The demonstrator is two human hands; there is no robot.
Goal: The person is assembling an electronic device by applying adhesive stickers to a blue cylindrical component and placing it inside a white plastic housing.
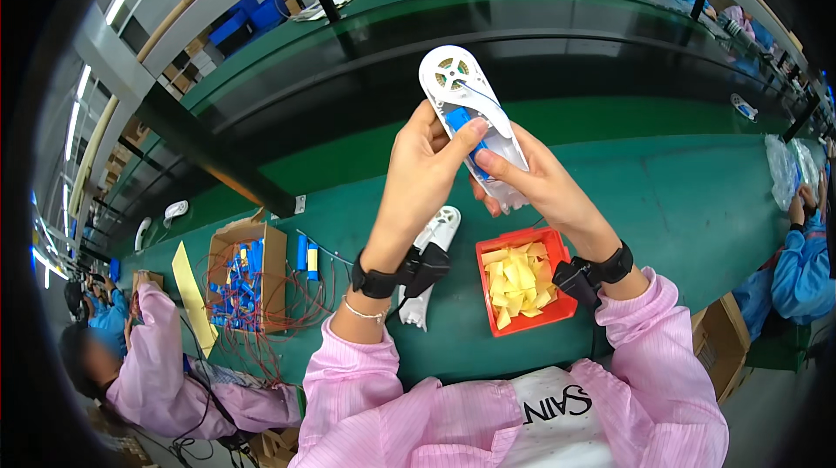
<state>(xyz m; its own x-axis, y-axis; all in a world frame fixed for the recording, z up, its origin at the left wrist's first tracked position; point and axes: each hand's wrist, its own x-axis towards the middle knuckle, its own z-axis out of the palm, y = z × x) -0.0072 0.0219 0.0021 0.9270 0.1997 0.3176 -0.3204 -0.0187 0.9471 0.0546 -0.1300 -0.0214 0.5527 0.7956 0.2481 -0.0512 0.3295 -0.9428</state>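
Observation:
My left hand (422,159) and my right hand (535,174) hold a white plastic device housing (484,107) up above the green bench, its inside turned toward me. Round vents fill its far end, and a thin dark wire runs down from there. A blue cylindrical battery (459,120) lies in the hollow. Both thumbs press on the battery, while the other fingers wrap behind the housing, partly hidden. Beneath my left wrist, a second white housing (442,226) rests on the bench, partly covered by the black wrist device.
A red tray (533,322) holds yellow paper pieces (518,281). Left of it stand a cardboard box (275,272) of wired blue batteries (244,281), two loose batteries (306,255) and a yellow strip (192,298). Co-workers sit at both sides. A black post (218,154) rises at left.

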